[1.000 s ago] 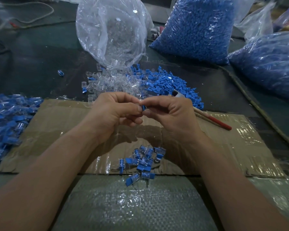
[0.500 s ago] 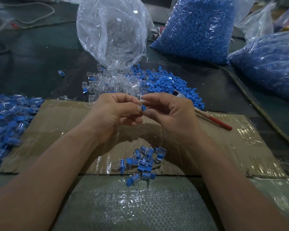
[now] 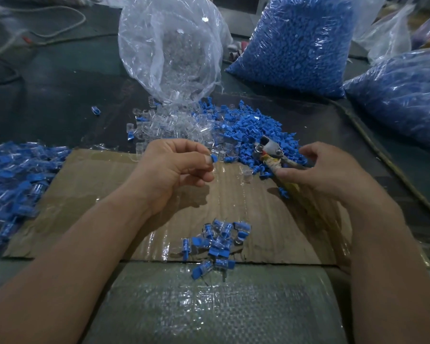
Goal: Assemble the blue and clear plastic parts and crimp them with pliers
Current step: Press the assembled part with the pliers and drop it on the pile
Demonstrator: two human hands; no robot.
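The left hand [image 3: 174, 170] pinches the blue piece [image 3: 213, 158] while the right hand [image 3: 318, 172] curls round the pliers [image 3: 271, 150]; I'd hold that piece square to the jaws before squeezing.

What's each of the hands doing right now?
Left hand: closed, pinching a blue part at its fingertips.
Right hand: closed around the handles of the pliers.

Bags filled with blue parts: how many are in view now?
2. The back blue bag stands right of the clear bag; the right blue bag lies at the frame's edge, cut off. Others may sit out of view.
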